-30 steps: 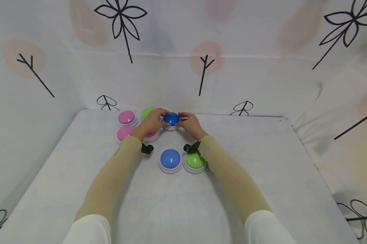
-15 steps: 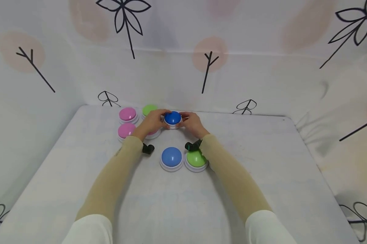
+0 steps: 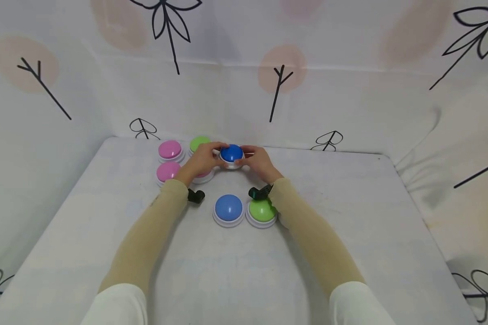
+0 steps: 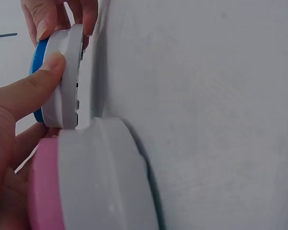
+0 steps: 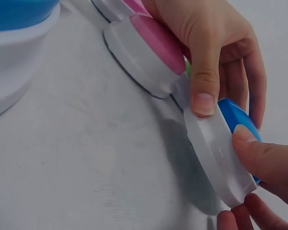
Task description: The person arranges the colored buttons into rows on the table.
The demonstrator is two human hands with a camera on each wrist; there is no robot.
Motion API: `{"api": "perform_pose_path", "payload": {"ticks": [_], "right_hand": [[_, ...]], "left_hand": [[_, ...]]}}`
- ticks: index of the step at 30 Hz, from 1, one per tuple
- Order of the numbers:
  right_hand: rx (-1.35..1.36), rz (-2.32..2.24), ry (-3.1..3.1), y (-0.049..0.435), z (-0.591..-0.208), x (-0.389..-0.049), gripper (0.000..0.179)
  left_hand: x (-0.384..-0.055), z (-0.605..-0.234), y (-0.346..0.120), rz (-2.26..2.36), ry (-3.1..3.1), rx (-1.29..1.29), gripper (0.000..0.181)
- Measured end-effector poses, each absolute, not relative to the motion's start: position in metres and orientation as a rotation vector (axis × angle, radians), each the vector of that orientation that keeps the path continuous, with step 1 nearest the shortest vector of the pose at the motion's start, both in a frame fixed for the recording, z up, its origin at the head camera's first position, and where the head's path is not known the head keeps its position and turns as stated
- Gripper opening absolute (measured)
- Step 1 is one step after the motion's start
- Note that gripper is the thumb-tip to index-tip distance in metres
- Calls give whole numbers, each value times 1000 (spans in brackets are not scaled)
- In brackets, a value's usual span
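Observation:
Both hands hold a round push button with a blue dome and white base [image 3: 231, 154] near the table's back edge. My left hand [image 3: 202, 160] grips its left side, thumb on the white base and fingers towards the far side. From the right, my right hand [image 3: 262, 163] pinches it in the same way. The left wrist view shows dark feet under the base [image 4: 69, 81], with a gap between it and the white surface. Just below my left hand is a pink button [image 3: 204, 177], partly hidden by that hand; its white side [image 4: 105, 177] fills the lower left wrist view.
Left of the hands stand two more pink buttons, one behind [image 3: 169, 150] and one in front [image 3: 168, 171], plus a green one [image 3: 199, 143]. Nearer are a blue button [image 3: 228, 208] and a green button [image 3: 262, 211] beside my right sleeve [image 3: 309, 225]. A patterned cloth [image 3: 227, 90] hangs behind.
The blue button in both hands has risen slightly and shifted a little right. The head view has tilted down a bit. The other buttons have stayed in place.

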State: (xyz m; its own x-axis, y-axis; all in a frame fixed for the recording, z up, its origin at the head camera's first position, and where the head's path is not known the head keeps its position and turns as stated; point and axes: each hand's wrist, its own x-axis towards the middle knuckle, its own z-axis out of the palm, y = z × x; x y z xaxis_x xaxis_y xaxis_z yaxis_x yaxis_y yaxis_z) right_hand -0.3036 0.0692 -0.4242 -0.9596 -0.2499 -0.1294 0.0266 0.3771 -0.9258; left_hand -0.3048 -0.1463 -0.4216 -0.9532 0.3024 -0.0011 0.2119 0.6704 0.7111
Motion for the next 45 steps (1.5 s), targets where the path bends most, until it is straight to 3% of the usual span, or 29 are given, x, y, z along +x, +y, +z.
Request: {"api": "perform_pose_path", "payload": {"ticks": [11,28,45], "right_hand": [[-200,-1636,2413,87,-405,-293,62],[-152,-1610,2485,133,-379,-253,61],[-205,-1582,2552,189,-384,-201,61]], "left_hand": [[-300,-405,-132,1157,2777,562,59],[-267,-383,-89,1184,2805,710,61],[-225,-380,-42,1133,2782,834,60]]}}
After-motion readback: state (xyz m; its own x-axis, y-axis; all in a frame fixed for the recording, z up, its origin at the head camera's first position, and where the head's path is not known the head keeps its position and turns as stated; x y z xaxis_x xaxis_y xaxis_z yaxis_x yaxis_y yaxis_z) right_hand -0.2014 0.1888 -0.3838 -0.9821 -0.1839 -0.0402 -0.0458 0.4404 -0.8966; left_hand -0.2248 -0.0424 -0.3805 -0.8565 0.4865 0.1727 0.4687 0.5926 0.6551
